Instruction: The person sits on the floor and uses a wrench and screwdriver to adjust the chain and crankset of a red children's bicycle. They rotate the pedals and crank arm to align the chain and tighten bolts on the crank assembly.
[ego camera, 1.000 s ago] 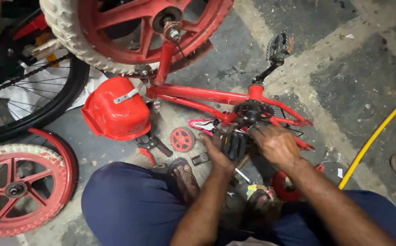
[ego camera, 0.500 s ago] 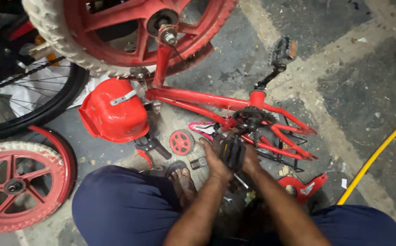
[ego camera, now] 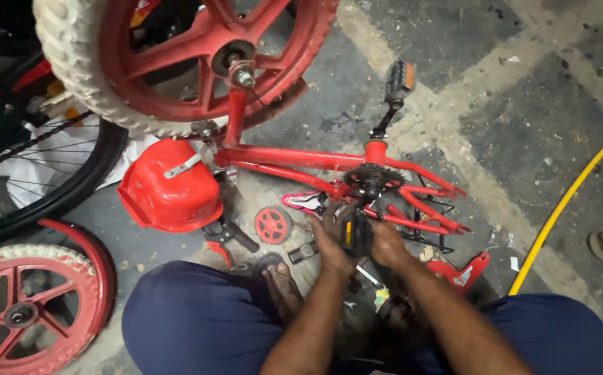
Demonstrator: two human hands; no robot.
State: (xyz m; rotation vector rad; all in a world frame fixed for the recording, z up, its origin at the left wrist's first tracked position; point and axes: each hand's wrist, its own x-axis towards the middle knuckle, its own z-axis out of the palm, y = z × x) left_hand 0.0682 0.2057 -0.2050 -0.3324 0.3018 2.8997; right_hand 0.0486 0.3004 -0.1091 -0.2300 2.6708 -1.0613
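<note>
- Since 1 second ago, our right hand has closed in beside the left hand.
- Both grips clamp the black pedal, just below the red frame's chainwheel.
- Step judged: fitting the pedal; next calls for steady turning.

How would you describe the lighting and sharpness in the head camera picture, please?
Head view: dim, warm light; red bicycle frame fairly sharp; left hand and right hand slightly soft around the dark pedal; deep shadow below them; little glare.

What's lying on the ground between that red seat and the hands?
In the head view, a small red wheel lies between the red seat and the left hand.
</note>
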